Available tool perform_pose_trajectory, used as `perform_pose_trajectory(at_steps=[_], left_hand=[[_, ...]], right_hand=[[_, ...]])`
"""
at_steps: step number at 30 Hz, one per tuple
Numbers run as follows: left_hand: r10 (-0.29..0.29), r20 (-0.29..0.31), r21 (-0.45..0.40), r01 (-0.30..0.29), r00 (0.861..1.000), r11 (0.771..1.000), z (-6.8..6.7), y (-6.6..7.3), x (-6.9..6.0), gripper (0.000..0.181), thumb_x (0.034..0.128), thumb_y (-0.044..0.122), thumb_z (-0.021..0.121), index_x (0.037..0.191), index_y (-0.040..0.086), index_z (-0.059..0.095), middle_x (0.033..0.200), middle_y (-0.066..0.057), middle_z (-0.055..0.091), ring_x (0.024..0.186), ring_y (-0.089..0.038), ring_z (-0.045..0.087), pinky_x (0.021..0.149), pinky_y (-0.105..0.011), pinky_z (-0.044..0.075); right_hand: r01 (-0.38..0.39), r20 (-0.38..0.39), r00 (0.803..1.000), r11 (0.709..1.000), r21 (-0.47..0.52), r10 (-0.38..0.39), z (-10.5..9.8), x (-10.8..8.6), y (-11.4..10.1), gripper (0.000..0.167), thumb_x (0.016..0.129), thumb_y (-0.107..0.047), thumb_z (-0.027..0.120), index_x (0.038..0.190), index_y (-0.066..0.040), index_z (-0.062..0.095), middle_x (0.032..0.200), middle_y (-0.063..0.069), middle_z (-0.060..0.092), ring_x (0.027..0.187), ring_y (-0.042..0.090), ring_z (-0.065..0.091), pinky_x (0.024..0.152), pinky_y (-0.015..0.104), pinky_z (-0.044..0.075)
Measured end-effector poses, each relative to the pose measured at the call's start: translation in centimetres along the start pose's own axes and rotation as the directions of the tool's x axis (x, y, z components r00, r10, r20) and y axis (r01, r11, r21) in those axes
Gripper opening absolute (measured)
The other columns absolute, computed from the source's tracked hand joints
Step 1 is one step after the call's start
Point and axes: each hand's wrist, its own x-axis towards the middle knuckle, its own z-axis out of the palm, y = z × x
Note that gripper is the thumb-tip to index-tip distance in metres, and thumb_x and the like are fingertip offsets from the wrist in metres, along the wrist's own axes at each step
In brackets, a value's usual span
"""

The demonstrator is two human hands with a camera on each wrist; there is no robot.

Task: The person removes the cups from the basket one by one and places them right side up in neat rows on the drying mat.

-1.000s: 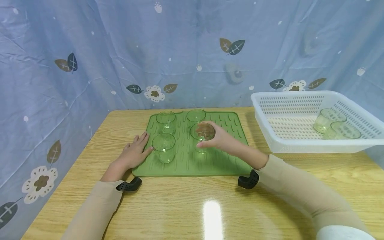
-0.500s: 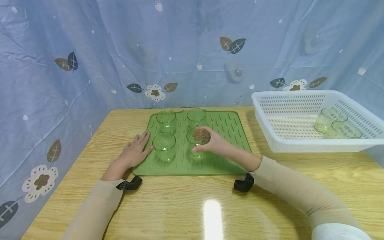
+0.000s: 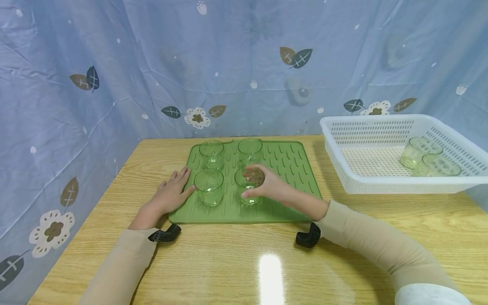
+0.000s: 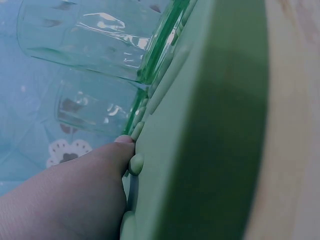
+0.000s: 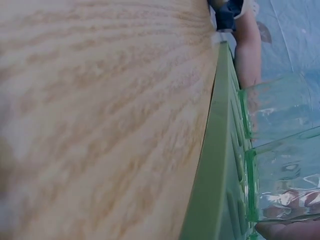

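A light wood-grain table (image 3: 217,262) fills the foreground, its glossy top catching a bright patch of glare (image 3: 271,279) near the front, and a blue curtain (image 3: 236,63) closes off the space behind it and along both sides. One green mat (image 3: 291,163) lies on the table, with one white basket (image 3: 411,186) to its right, near the back. Six glasses are in sight: four on the mat in two rows of two, namely a back-left glass (image 3: 211,154), a back-right glass (image 3: 250,148), a front-left glass (image 3: 209,186) and a front-right glass (image 3: 248,186), plus a pair of glasses (image 3: 419,154) side by side at the right end of the basket. The right hand (image 3: 272,185) grasps the front-right glass, thumb on the near side and fingers around the far side, its base down at the mat. The left hand (image 3: 167,197) is released, spread along the mat's left edge, thumb pointing toward the front-left glass; whether they touch cannot be told. The glasses are clear with a green tint, round-rimmed and thick at the base. The mat is matte, rectangular with rounded corners, and covered in raised elongated ridges. Slotted walls and a fine grid floor shape the basket, which looks like plastic. Wrinkled, the curtain carries printed leaves and white flowers. Beige sleeves (image 3: 373,241) cover both forearms, each with a black wrist piece (image 3: 164,234).
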Motion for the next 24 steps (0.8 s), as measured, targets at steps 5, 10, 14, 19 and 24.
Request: perform_pose_trajectory(at_steps=[5,10,14,19,24], left_hand=[[-0.006,0.003,-0.005,0.006,1.0,1.0,-0.12,0.18,-0.06,0.073,0.1117,0.043,0.039,0.163,-0.002,0.013,0.17,-0.021,0.005,0.152,-0.05,0.003,0.114,-0.076,0.006],[-0.011,0.006,-0.014,0.011,1.0,1.0,-0.25,0.42,-0.12,0.073,0.1116,0.042,0.039,0.163,-0.002,0.013,0.17,-0.021,0.004,0.152,-0.05,0.003,0.114,-0.076,0.005],[-0.011,0.007,-0.018,0.011,1.0,1.0,-0.27,0.5,-0.13,0.073,0.1116,0.043,0.039,0.163,-0.002,0.013,0.17,-0.021,0.004,0.152,-0.05,0.003,0.114,-0.075,0.005],[-0.011,0.004,-0.013,0.011,1.0,1.0,-0.24,0.43,-0.09,0.073,0.1116,0.044,0.038,0.163,-0.001,0.013,0.17,-0.02,0.004,0.152,-0.05,0.003,0.114,-0.075,0.005],[-0.009,0.003,-0.009,0.01,1.0,1.0,-0.28,0.38,-0.08,0.073,0.1116,0.043,0.039,0.163,-0.001,0.013,0.17,-0.021,0.005,0.152,-0.05,0.003,0.114,-0.075,0.005]], right_hand=[[0.002,-0.001,1.0,1.0,-0.019,-0.002,0.31,-0.13,0.13,0.096,0.083,-0.008,0.088,0.158,0.0,0.028,0.156,0.021,0.042,0.146,0.036,0.037,0.117,0.048,0.036],[-0.004,-0.005,1.0,0.998,-0.065,0.004,0.48,-0.16,0.22,0.095,0.082,-0.008,0.088,0.158,-0.001,0.03,0.156,0.018,0.044,0.145,0.033,0.039,0.116,0.047,0.037],[-0.021,0.008,1.0,0.998,-0.063,0.022,0.53,-0.26,0.12,0.093,0.084,-0.007,0.087,0.158,-0.002,0.031,0.156,0.018,0.043,0.144,0.033,0.04,0.114,0.048,0.039],[-0.043,0.018,0.999,0.998,-0.048,0.044,0.49,-0.22,-0.11,0.092,0.085,-0.007,0.086,0.158,-0.003,0.031,0.156,0.02,0.043,0.144,0.036,0.039,0.113,0.05,0.04],[-0.054,0.012,0.998,0.996,-0.064,0.055,0.49,-0.04,-0.22,0.093,0.084,-0.007,0.086,0.158,-0.004,0.03,0.155,0.02,0.044,0.143,0.037,0.04,0.113,0.051,0.04]])
